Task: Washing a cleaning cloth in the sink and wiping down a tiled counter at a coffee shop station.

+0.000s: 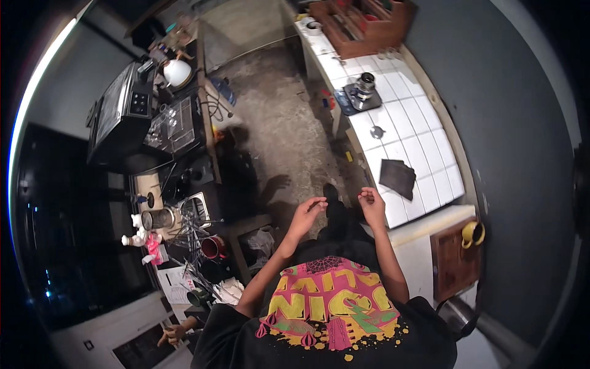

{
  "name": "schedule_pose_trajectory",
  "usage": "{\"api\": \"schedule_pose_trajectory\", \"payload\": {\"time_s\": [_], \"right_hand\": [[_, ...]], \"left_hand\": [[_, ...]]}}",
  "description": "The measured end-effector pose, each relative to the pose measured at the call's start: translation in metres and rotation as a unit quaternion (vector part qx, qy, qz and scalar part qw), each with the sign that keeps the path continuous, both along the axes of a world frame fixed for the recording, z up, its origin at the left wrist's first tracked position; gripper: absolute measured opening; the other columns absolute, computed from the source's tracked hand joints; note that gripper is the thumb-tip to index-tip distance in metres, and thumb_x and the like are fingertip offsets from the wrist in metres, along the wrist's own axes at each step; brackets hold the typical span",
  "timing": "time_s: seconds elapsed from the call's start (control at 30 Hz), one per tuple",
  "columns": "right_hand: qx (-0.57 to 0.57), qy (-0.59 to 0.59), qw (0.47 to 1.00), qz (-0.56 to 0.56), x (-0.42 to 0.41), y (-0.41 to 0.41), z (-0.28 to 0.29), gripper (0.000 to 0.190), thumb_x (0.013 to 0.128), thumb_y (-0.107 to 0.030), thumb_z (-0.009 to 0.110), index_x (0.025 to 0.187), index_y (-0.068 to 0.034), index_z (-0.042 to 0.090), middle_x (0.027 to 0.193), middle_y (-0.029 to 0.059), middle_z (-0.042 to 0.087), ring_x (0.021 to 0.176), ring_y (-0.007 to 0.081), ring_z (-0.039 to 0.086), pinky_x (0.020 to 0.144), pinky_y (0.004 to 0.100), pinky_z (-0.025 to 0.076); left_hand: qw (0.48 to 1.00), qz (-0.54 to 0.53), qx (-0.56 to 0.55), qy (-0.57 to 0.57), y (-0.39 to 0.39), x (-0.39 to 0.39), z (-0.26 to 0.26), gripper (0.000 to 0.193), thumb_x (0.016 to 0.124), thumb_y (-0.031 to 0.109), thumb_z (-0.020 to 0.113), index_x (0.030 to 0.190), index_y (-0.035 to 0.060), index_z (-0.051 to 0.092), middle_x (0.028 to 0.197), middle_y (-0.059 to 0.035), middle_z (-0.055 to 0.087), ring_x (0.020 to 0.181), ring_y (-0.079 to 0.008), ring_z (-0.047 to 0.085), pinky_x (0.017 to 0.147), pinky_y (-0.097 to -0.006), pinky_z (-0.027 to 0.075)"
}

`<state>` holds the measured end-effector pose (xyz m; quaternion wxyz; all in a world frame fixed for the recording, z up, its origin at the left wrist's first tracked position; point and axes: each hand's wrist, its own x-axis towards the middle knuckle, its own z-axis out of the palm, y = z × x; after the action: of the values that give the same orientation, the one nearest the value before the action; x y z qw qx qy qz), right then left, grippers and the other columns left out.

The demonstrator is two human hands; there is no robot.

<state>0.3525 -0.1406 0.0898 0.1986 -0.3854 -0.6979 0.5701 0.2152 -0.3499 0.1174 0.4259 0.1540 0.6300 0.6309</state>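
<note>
My left hand (pixel 309 214) is held in the air above the floor, in front of my body. Its fingers are bent, with a gap to the thumb and nothing visible between them. My right hand (pixel 373 207) hovers beside the front edge of the white tiled counter (pixel 435 152), fingers curled. A tiny red spot shows at its fingertips; I cannot tell whether it is held. Nearest to that hand on the tiles lies a folded dark cloth (pixel 397 179). Farther along are a small round metal piece (pixel 377 132) and a glass vessel with a dark top (pixel 365 85) on a dark scale (pixel 368 102).
Left stand a black machine (pixel 122 117), a white kettle (pixel 177 73), a red mug (pixel 213 247) and a jar (pixel 158 218). A wooden organizer (pixel 364 27) sits at the counter's far end. Right is a yellow mug (pixel 473 234). Another person's hand (pixel 173 333) shows lower left.
</note>
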Motion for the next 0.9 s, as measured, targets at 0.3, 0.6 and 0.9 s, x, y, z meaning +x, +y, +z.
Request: {"api": "schedule_pose_trajectory", "payload": {"time_s": [0.3, 0.6, 0.9], "right_hand": [[0.109, -0.119, 0.987, 0.005, -0.118, 0.094, -0.044, 0.037, 0.083, -0.015, 0.076, 0.117, -0.006, 0.065, 0.102, 0.0151, 0.065, 0.088, 0.0268, 0.064, 0.081, 0.0363, 0.053], [0.232, -0.238, 0.94, -0.075, -0.188, 0.178, -0.093, 0.056, 0.078, -0.022, 0.077, 0.126, 0.001, 0.058, 0.112, 0.026, 0.055, 0.107, 0.044, 0.056, 0.093, 0.0489, 0.047], [0.217, -0.332, 0.894, -0.209, -0.243, 0.184, -0.088, 0.033, 0.077, -0.017, 0.078, 0.105, -0.01, 0.062, 0.113, 0.0205, 0.049, 0.104, 0.0409, 0.051, 0.091, 0.0499, 0.044]], "left_hand": [[0.994, 0.113, -0.01, -0.003, 0.039, -0.111, -0.017, 0.026, 0.102, 0.012, 0.054, 0.12, -0.0036, 0.062, 0.113, -0.0097, 0.067, 0.105, -0.0173, 0.066, 0.089, -0.0302, 0.053], [0.994, 0.11, -0.017, -0.025, 0.113, -0.21, -0.016, 0.025, 0.101, 0.016, 0.057, 0.119, 0.0, 0.064, 0.104, -0.0062, 0.07, 0.096, -0.0139, 0.066, 0.086, -0.0269, 0.051], [0.999, -0.018, -0.032, -0.03, 0.193, -0.347, -0.033, 0.026, 0.101, 0.018, 0.056, 0.122, 0.0034, 0.063, 0.107, -0.0048, 0.07, 0.095, -0.0108, 0.063, 0.083, -0.0253, 0.048]]}}
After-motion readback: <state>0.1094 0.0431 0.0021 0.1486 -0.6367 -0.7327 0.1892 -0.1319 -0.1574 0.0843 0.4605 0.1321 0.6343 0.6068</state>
